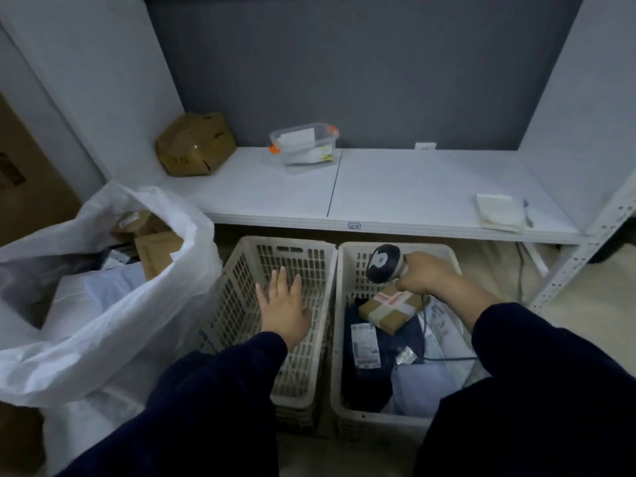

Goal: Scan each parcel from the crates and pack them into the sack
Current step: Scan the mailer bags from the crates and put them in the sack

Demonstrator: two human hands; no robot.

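Two beige plastic crates stand side by side on the floor. The left crate [311, 256] holds nothing that I can see, and my left hand [284, 306] hovers over it with fingers spread. The right crate [347, 304] holds a small taped cardboard parcel [389, 309], a dark blue bagged parcel [370, 352] with a white label, and pale bagged parcels [420, 383]. My right hand [425, 275] grips a handheld scanner [382, 263] just above the taped parcel. A large white sack [113, 304] stands open at the left with several parcels inside.
A white shelf [395, 187] runs behind the crates, carrying a crumpled cardboard box [194, 144], a clear plastic tub [304, 144] with orange clips and a folded white cloth [499, 211]. A big cardboard box [24, 173] stands far left. A metal shelf post [592, 239] rises at right.
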